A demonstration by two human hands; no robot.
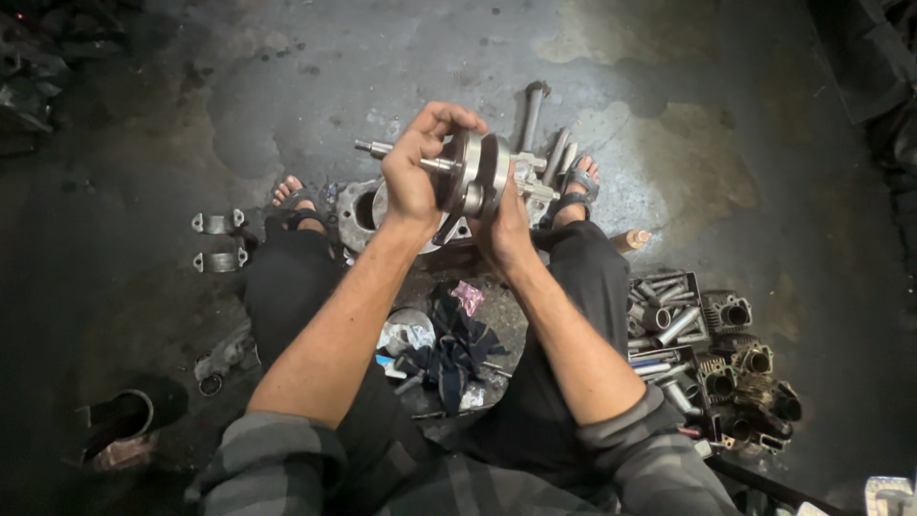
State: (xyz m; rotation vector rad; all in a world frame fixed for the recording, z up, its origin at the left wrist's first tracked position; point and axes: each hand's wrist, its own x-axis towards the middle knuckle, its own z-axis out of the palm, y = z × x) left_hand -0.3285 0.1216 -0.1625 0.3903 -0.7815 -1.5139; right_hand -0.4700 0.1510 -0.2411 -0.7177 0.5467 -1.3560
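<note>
I hold a steel crankshaft with two round webs and a thin shaft end sticking out to the left, raised in front of me above the floor. My left hand grips its left side over the shaft. My right hand supports it from below and from the right. Behind it on the floor lies a grey engine case with a round bore.
I squat on a stained concrete floor with my sandalled feet apart. A dark rag and small parts lie between my legs. A tray of sockets and metal cylinders stands at the right, two metal clamps at the left.
</note>
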